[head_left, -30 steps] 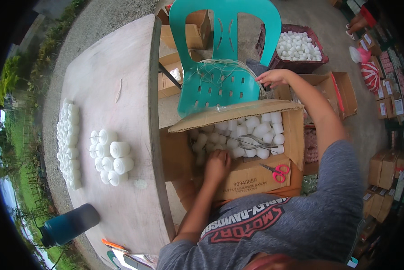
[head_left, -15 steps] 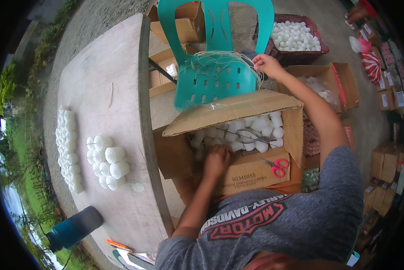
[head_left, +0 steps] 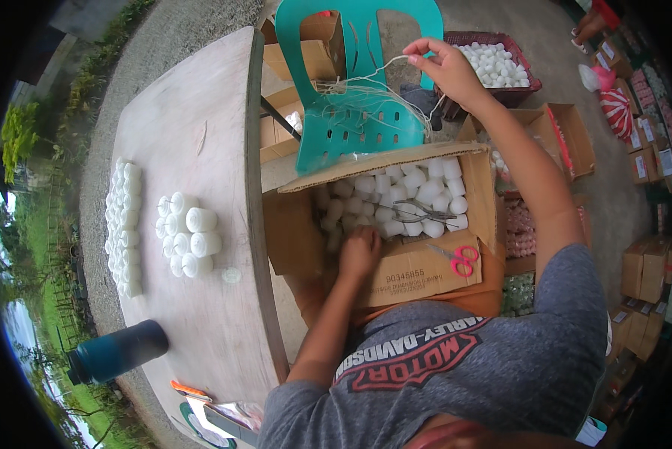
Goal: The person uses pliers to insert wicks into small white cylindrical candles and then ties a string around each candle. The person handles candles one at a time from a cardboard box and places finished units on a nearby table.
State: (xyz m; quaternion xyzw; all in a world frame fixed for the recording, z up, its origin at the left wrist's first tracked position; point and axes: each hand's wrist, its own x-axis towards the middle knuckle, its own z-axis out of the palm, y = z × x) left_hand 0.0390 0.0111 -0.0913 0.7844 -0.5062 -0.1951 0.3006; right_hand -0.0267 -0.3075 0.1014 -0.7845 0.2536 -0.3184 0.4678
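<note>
My right hand [head_left: 449, 73] is raised over the green plastic chair [head_left: 291, 45], pinching the end of a thin white cord [head_left: 384, 69]. More of that cord lies in a loose tangle on the seat. My left hand [head_left: 360, 251] dips into the cardboard box [head_left: 285, 232] on my lap. Its fingers curl down beside the small white candles [head_left: 418, 179] there, tips hidden; what they hold I cannot make out. Grey metal pliers [head_left: 422, 215] rest on the candles. Pink-handled scissors [head_left: 465, 261] lie on the box's near flap.
On the table [head_left: 201, 90] at left stand candle groups [head_left: 190, 232], a longer candle row [head_left: 126, 224] and a blue bottle [head_left: 119, 350]. A dark red crate [head_left: 527, 91] of white pieces stands beyond the chair. Open cartons [head_left: 568, 142] sit on the floor at right.
My right hand has lifted and moved slightly away from me, drawing a strand of cord up off the chair. My left hand stays at the box with little movement.
</note>
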